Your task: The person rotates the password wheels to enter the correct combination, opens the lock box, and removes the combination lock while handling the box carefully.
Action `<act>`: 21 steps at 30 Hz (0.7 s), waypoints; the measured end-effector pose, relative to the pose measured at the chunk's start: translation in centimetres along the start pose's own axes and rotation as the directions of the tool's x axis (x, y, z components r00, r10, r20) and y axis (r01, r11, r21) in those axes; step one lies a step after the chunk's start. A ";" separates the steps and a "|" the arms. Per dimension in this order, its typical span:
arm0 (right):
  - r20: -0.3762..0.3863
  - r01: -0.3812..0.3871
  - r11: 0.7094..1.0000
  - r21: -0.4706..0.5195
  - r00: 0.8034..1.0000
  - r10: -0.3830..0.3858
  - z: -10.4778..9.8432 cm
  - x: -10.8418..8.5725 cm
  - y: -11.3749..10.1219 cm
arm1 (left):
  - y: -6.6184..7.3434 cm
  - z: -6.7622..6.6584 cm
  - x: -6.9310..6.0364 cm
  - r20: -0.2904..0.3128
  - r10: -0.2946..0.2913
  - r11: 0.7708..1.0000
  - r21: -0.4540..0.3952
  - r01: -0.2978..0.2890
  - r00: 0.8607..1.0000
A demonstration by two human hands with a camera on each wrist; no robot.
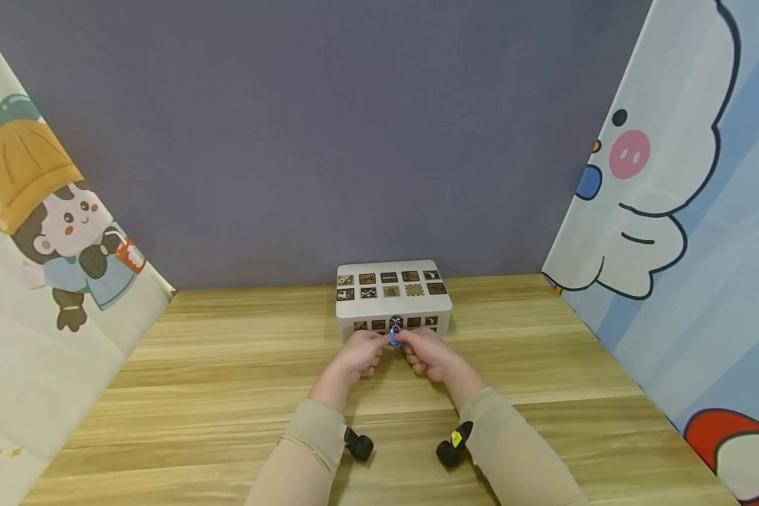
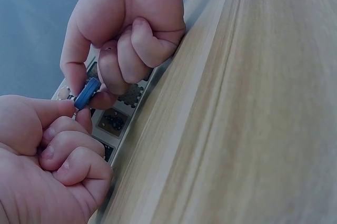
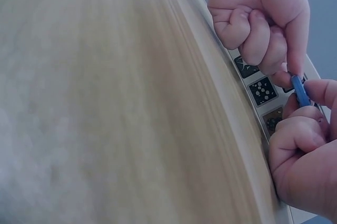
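Note:
A small blue padlock [image 1: 395,341] hangs at the metal latch [image 1: 396,322] on the front of a white box [image 1: 392,305] printed with dark square pictures. Thumb and forefinger of my right hand [image 1: 429,353] pinch the padlock, the other fingers curled in. From the other side, my left hand [image 1: 362,351] pinches at the padlock's edge with thumb and forefinger. In the left wrist view the blue padlock [image 2: 87,93] shows edge-on between both sets of fingertips. Fingers hide much of it, and I cannot tell whether a key is there.
The box stands with its lid down on a wood-grain table [image 1: 259,393], near the grey back panel [image 1: 354,140]. Cartoon-printed panels flank the table, a child in a hat [image 1: 63,211] left and a white figure [image 1: 658,176] right.

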State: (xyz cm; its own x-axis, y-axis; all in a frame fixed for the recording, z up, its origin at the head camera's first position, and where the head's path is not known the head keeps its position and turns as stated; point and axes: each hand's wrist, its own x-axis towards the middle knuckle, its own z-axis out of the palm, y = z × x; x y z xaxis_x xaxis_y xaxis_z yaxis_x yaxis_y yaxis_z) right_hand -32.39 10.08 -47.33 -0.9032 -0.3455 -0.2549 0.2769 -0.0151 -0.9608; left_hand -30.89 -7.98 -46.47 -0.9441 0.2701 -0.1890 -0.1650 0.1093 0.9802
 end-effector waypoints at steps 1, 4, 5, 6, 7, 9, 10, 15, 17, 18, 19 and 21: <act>0.000 -0.001 1.000 -0.001 1.000 0.001 0.0 0.0 0.0 | 0.0 0.0 0.0 -0.001 0.001 1.000 0.000 -0.001 1.000; 0.000 -0.003 1.000 -0.005 1.000 0.003 0.0 0.0 0.0 | 0.1 0.0 -0.1 -0.004 0.003 1.000 0.003 -0.003 1.000; 0.000 -0.004 1.000 -0.005 1.000 0.004 0.0 0.0 -0.1 | 0.1 0.0 -0.1 -0.005 0.004 1.000 0.004 -0.004 1.000; 0.000 -0.004 1.000 -0.007 1.000 0.004 0.0 0.0 -0.1 | 0.1 0.0 -0.1 -0.006 0.002 1.000 0.003 -0.002 1.000; 0.001 -0.003 1.000 -0.008 1.000 0.003 0.0 0.0 -0.1 | 0.1 0.0 -0.1 -0.006 0.002 1.000 0.003 -0.002 1.000; 0.001 -0.002 1.000 -0.012 1.000 0.002 0.0 -0.1 -0.1 | 0.1 0.0 -0.1 -0.005 0.002 1.000 0.003 -0.002 1.000; 0.001 -0.003 1.000 -0.012 1.000 0.003 0.0 -0.1 -0.1 | 0.1 0.0 -0.1 -0.005 0.002 1.000 0.002 -0.002 1.000; 0.004 -0.016 1.000 -0.017 1.000 0.016 0.2 -0.2 -0.2 | 0.2 0.0 -0.3 -0.004 0.003 1.000 0.000 -0.003 1.000; 0.002 -0.021 1.000 -0.020 1.000 0.021 0.2 -0.3 -0.3 | 0.2 0.1 -0.3 -0.005 0.003 1.000 0.002 -0.003 1.000; 0.000 -0.024 1.000 -0.020 1.000 0.024 0.3 -0.3 -0.3 | 0.2 0.1 -0.3 -0.005 0.003 1.000 0.003 -0.003 1.000; -0.002 -0.025 0.999 -0.019 1.000 0.025 0.3 -0.4 -0.3 | 0.2 0.1 -0.3 -0.006 0.002 1.000 0.002 -0.002 1.000; -0.004 -0.027 0.999 -0.020 1.000 0.027 0.3 -0.4 -0.3 | 0.1 0.1 -0.2 -0.008 0.001 1.000 0.001 -0.001 1.000</act>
State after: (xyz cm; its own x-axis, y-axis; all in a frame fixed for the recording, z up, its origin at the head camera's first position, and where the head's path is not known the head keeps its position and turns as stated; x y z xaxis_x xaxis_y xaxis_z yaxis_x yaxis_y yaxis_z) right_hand -31.98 9.93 -46.90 -0.8968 -0.3419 -0.2808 0.2942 0.0132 -0.9556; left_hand -30.67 -7.93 -46.32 -0.9465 0.2628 -0.1873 -0.1634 0.1103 0.9804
